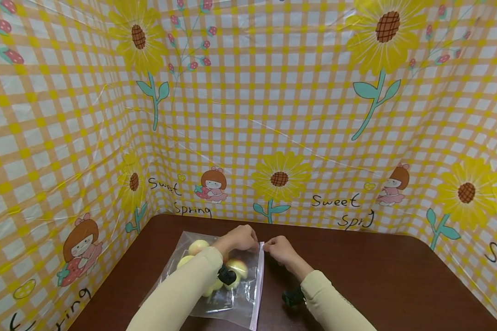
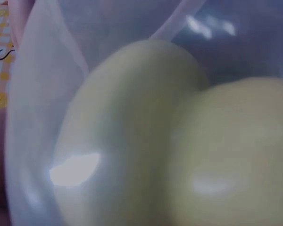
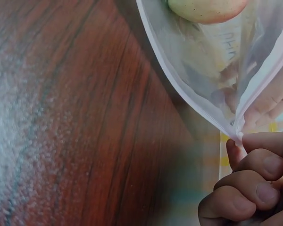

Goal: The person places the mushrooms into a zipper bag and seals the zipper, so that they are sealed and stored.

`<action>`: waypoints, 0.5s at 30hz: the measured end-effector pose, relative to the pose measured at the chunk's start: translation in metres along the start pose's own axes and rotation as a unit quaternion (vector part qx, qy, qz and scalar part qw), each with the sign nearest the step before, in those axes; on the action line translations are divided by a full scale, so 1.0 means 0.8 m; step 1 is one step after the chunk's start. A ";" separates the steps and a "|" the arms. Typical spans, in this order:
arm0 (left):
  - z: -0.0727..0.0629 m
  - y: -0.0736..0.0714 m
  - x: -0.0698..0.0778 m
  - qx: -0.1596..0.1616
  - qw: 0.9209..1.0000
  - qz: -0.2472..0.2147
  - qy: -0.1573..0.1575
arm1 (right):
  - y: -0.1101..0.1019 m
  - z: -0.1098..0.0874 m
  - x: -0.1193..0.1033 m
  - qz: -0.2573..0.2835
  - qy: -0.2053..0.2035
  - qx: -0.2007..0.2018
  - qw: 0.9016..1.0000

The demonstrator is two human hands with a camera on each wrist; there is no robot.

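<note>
A clear zip-top bag (image 1: pixel 246 294) lies flat-side down on the table, its pale pink zip edge (image 1: pixel 257 285) facing right. Several rounded pale yellow fruits (image 1: pixel 199 247) are inside, one with a reddish blush (image 3: pixel 210 10). At the far end of the zip edge, my right hand (image 1: pixel 282 250) pinches the corner between thumb and forefinger, the other fingers curled. Close by, my left hand (image 1: pixel 241 237) reaches over the bag and holds it near that corner with bent fingers. The right wrist view shows the zip lips parted into a V. Two fruits (image 2: pixel 127 132) fill the left wrist view through the plastic.
The dark brown wooden table (image 1: pixel 381 280) extends to the right of the bag. Checked yellow-and-white cloth (image 1: pixel 248 105) with sunflowers hangs behind and at both sides. A black wrist camera (image 1: pixel 227 275) sits over the bag, and another (image 1: pixel 293 298) is under the right wrist.
</note>
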State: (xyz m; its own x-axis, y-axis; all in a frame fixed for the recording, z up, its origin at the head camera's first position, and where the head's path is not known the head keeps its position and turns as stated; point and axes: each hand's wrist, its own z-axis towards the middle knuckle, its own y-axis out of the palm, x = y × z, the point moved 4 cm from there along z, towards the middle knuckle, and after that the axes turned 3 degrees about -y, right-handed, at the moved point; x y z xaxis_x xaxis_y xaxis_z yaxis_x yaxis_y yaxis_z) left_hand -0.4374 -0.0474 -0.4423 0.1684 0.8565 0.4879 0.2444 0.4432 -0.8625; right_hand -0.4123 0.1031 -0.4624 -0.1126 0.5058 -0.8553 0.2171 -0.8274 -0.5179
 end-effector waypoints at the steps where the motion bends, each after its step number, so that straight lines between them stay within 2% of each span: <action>1: 0.000 0.000 0.001 -0.002 1.000 -0.003 0.002 | 0.000 0.000 0.000 0.002 0.002 0.001 1.000; 7: -0.004 -0.002 0.003 0.004 0.999 -0.040 0.017 | 0.001 0.000 0.002 0.012 0.016 0.009 1.000; 15: -0.007 -0.009 0.005 0.036 0.996 -0.074 0.036 | 0.000 0.001 0.003 0.022 0.022 0.021 0.999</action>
State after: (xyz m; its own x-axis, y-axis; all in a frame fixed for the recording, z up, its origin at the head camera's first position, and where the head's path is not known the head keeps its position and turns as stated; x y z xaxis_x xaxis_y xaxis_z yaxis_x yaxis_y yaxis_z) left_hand -0.4331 -0.0489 -0.4334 0.2054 0.7605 0.6159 0.2024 0.5827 -0.7870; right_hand -0.4134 0.1041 -0.4644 -0.0608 0.4783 -0.8761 0.1802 -0.8580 -0.4810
